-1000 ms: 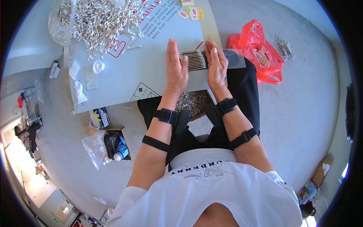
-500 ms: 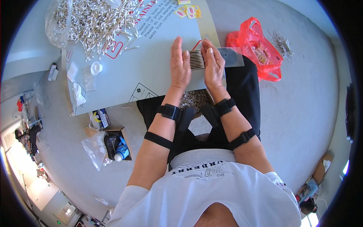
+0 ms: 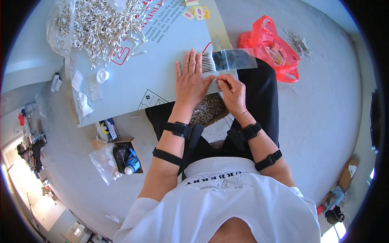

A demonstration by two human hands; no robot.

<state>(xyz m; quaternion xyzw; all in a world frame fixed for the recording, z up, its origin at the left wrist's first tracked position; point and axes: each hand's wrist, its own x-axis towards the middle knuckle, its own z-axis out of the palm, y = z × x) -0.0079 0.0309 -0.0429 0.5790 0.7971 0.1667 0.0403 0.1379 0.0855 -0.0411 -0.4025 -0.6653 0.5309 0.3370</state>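
A neat row of cotton swabs (image 3: 208, 62) lies flat on the board near its right edge, partly inside a clear plastic sleeve (image 3: 241, 59) that reaches out over my right thigh. My left hand (image 3: 189, 83) rests flat, fingers stretched out, against the row's left end. Just below the row, my right hand (image 3: 234, 93) is closed, thumb and forefinger pinched together close to my left thumb. Whatever may be between those fingertips is too small to make out. At the board's far left, loose cotton swabs (image 3: 103, 30) spill in a large heap from a clear bag.
The printed grey board (image 3: 156, 77) carries a small white round container (image 3: 102, 75) and yellow cards (image 3: 201, 13). A box of swabs (image 3: 208, 109) sits below the board's near edge. A red plastic bag (image 3: 261, 34) stands right. An open carton (image 3: 137, 156) is on the floor at left.
My hands no longer press the row from both sides. The left now lies flat at the row's left end; the right has moved down and closed into a pinch below it.
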